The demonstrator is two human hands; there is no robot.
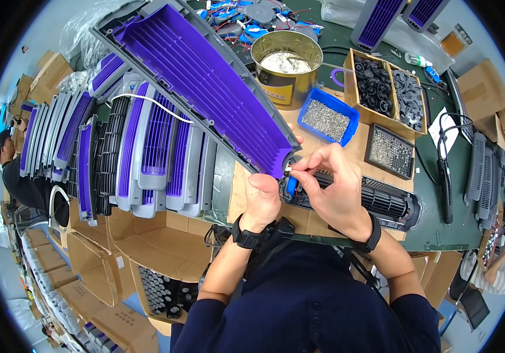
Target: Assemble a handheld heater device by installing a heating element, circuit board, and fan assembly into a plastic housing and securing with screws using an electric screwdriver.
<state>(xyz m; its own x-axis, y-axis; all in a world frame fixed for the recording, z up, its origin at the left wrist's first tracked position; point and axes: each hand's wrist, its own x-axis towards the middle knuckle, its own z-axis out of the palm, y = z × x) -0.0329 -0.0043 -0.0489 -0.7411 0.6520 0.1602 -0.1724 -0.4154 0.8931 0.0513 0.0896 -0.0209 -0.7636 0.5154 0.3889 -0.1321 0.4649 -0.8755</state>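
Observation:
My left hand (262, 203) grips the lower end of a long grey fan housing with a ribbed purple inside (202, 82). The housing is tilted, its far end raised toward the upper left. My right hand (337, 188) is closed, thumb and forefinger pinching a small white piece (288, 169), which looks like a connector, at the housing's lower end. Just below the fingers is a small blue part (292, 186). Under and beside my right hand lies a dark fan body with a black cylindrical blower wheel (385, 201), partly hidden by that hand.
A blue tray of screws (352, 117), a metal can of pale paste (287, 97), a wooden box of black parts (352, 76) and a dark screw tray (408, 167) stand beyond my hands. An electric screwdriver (445, 188) hangs right. Purple-grey housings (158, 135) stand left; a person (14, 170) is beyond.

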